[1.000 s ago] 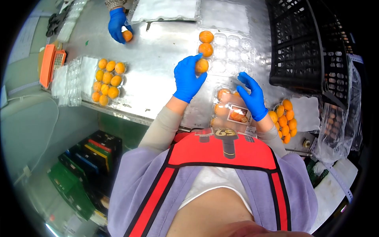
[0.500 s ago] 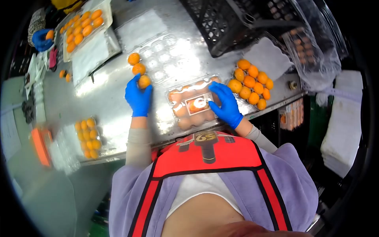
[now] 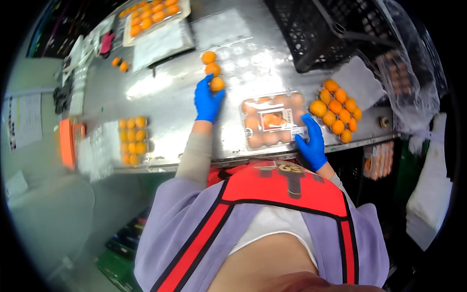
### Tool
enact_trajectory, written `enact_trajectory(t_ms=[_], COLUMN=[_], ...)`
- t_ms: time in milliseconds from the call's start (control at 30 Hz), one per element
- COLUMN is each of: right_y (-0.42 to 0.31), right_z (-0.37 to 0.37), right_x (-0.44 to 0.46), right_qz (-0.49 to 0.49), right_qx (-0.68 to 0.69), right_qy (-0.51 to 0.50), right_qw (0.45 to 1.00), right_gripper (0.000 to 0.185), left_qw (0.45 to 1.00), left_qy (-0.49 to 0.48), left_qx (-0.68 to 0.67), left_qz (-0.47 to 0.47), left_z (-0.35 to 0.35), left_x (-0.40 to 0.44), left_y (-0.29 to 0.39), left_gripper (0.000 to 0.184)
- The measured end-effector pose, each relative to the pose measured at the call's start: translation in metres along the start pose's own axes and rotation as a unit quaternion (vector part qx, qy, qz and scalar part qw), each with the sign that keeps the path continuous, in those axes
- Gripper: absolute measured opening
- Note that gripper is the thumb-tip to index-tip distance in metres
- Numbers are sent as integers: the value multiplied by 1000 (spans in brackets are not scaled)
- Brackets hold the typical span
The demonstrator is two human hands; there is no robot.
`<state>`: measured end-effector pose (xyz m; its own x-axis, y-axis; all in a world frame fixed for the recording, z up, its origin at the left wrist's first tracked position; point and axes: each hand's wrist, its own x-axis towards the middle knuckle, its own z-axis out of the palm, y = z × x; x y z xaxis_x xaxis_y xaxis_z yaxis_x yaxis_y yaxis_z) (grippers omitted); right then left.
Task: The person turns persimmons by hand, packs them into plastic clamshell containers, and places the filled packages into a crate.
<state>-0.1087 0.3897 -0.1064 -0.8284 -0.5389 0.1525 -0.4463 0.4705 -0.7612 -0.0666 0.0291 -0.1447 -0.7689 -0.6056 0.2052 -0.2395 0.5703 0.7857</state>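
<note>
My left hand [image 3: 208, 101], in a blue glove, has its thumb and fingers around an orange fruit [image 3: 217, 84]. Two more oranges [image 3: 210, 63] lie beyond it in a column, along the left side of a clear moulded tray [image 3: 243, 61]. To the right of that hand is a closed clear pack [image 3: 272, 120] of round fruit with a picture label. At its lower right edge is my right hand [image 3: 312, 140], also gloved in blue, with thumb and fingers apart. A cluster of oranges [image 3: 335, 110] sits just beyond my right hand.
A black crate [image 3: 321, 34] stands at the back right, near plastic-wrapped packs [image 3: 401, 73]. An orange-filled tray [image 3: 151, 17] is at the back left. On the left are another filled pack [image 3: 133, 141], clear trays [image 3: 99, 153] and an orange object [image 3: 67, 143]. The metal table's front edge [image 3: 160, 169] runs before me.
The camera view has swung and shifted. My right hand has moved from over the labelled pack to its lower right edge. My left hand stays at the third orange. The co-worker's gloved hand has left view.
</note>
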Motion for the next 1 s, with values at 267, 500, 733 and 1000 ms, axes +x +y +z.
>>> enact_trajectory(t_ms=[267,500,733,1000], right_y=[6,15,-4,-5], right_z=[4,9,24,32], right_x=[8,6,6,13], right_qz=[20,16,58,241], right_qx=[-11,15,109,364], right_qy=[16,28,-49,6], right_qw=[1000,999,991,899], right_gripper=[56,53,52,54], left_qw=[964,939,901,892], left_qy=[58,-14,-51,-113], left_qx=[-148,-214,-301,-282], left_qz=[-211,-271,-310,-336], left_z=[-3,10,3,-27], left_x=[-7,12,9,-41], left_y=[8,-22,-10,0], left_gripper=[66,65,66,63])
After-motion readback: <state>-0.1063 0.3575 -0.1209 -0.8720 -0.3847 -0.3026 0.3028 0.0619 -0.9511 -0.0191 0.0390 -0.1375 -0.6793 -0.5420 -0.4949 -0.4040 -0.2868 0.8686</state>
